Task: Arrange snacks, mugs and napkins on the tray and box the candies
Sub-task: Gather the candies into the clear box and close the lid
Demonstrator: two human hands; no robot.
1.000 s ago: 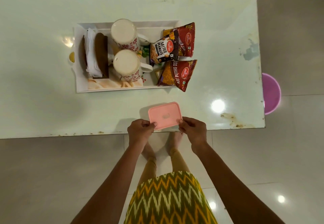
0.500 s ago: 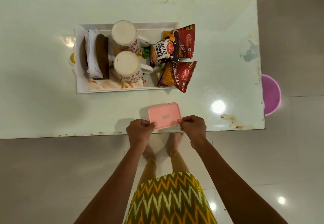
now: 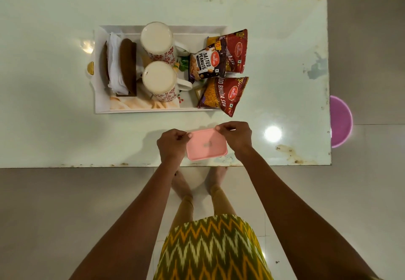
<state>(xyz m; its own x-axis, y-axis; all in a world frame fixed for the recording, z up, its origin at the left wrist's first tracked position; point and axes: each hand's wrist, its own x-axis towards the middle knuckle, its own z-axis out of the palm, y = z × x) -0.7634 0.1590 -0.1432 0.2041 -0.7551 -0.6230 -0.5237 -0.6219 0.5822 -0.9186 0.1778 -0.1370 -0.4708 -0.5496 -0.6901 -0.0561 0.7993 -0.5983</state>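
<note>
A pink lidded candy box [image 3: 206,145] lies near the table's front edge. My left hand [image 3: 172,146] pinches its far left corner and my right hand [image 3: 235,136] pinches its far right corner. Beyond it sits a white tray [image 3: 99,102]. The tray carries white napkins in a brown holder [image 3: 119,69], two floral mugs [image 3: 158,41] [image 3: 161,81] and three snack packets: salted peanuts [image 3: 205,64] and two red sev packs [image 3: 235,52] [image 3: 223,95]. The box's contents are hidden by the lid.
The pale green table [image 3: 54,126] has worn, rust-stained edges and a bright lamp reflection [image 3: 272,133] to the right of the box. A purple stool [image 3: 340,121] stands on the floor past the table's right edge. My bare feet show under the glass edge.
Both hands have slid from the box's near corners forward to its far corners. The box stays where it was and the tray's contents have not moved.
</note>
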